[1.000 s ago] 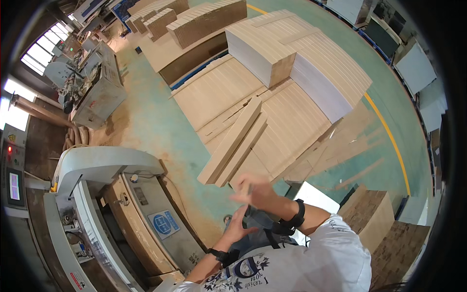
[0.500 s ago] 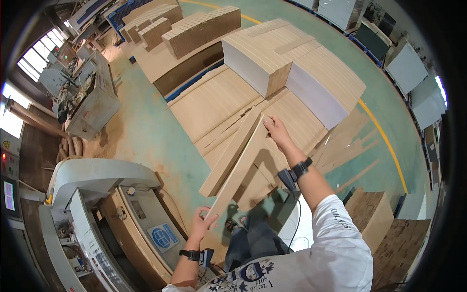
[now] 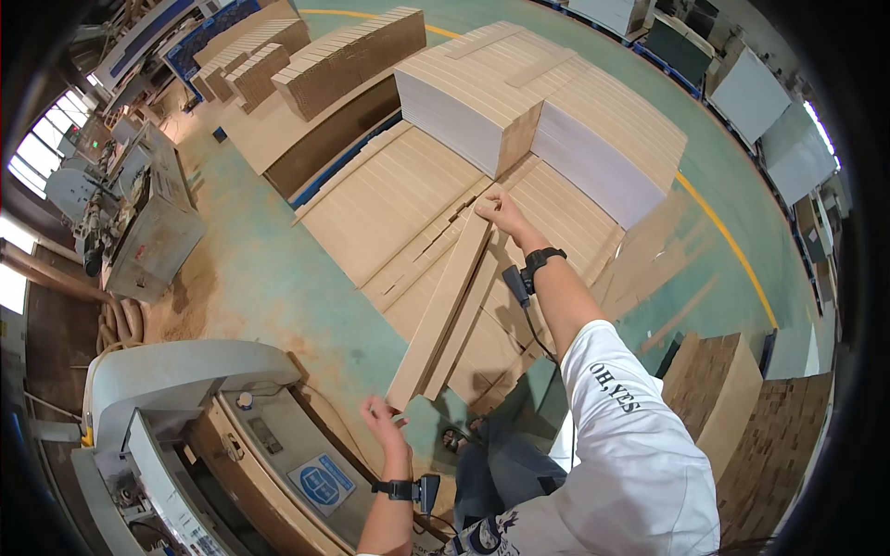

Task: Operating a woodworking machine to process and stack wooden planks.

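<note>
My right hand [image 3: 502, 212] reaches far forward and grips the far end of a long brown board [image 3: 443, 305] that lies slanted across a low stack of boards [image 3: 389, 208]. A second, narrower board [image 3: 471, 320] lies right beside it. My left hand [image 3: 383, 423] is low and near, its fingers curled at the near end of the same long board, just under its corner. Both wrists carry black bands.
Tall stacks of pale panels [image 3: 542, 111] stand behind the low stack. A grey and white machine [image 3: 176, 417] with a wooden top sits at the lower left. More board piles [image 3: 278, 65] lie at the back left, and brown stacks [image 3: 742, 417] at the right.
My right hand has stretched further forward along the long board to its far end. My left hand has come up to the board's near end. The view has tilted forward.
</note>
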`<state>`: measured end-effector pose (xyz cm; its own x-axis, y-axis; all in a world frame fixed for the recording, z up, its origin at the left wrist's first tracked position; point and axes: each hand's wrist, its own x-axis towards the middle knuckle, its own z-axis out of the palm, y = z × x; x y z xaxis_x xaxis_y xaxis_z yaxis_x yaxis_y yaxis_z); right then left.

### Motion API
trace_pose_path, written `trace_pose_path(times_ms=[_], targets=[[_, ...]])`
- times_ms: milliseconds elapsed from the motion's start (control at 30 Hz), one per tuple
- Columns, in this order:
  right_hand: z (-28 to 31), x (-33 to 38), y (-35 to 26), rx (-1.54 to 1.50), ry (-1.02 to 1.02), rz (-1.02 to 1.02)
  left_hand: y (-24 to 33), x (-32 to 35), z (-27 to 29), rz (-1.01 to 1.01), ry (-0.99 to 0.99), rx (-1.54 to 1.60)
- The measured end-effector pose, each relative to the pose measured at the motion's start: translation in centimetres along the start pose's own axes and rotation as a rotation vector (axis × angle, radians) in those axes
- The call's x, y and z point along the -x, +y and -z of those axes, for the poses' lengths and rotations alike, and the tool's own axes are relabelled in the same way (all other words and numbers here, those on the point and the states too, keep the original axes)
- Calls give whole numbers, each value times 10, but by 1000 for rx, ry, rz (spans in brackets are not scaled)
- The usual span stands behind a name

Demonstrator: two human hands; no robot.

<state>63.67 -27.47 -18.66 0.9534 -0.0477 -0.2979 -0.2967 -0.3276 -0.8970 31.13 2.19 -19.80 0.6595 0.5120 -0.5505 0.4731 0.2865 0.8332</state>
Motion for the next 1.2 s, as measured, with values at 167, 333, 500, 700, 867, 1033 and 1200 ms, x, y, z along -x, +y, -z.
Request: trace_pose_path(times_ms=[167,333,500,700,867,1033,1200], targets=[[29,-12,26,-59,-83,-143,-27,-18,-10,333,-122,258],[24,-13,21,-48,-327,-225,-40,-38,-21,337,-347,502],[25,-6,17,-19,-311,-158,-35,-31,-38,320,-271,504],[11,11,-32,10,-297,-59,-6,-10,-14,236,-152,518],[11,106,-91,-40,-375,26,1,38,44,157,-97,661],[-23,161,-51,-219,-430,-77,-14,135,107,172,140,726],[-101,246,-74,-183,-802,-16,-4,265,172,73,419,801]])
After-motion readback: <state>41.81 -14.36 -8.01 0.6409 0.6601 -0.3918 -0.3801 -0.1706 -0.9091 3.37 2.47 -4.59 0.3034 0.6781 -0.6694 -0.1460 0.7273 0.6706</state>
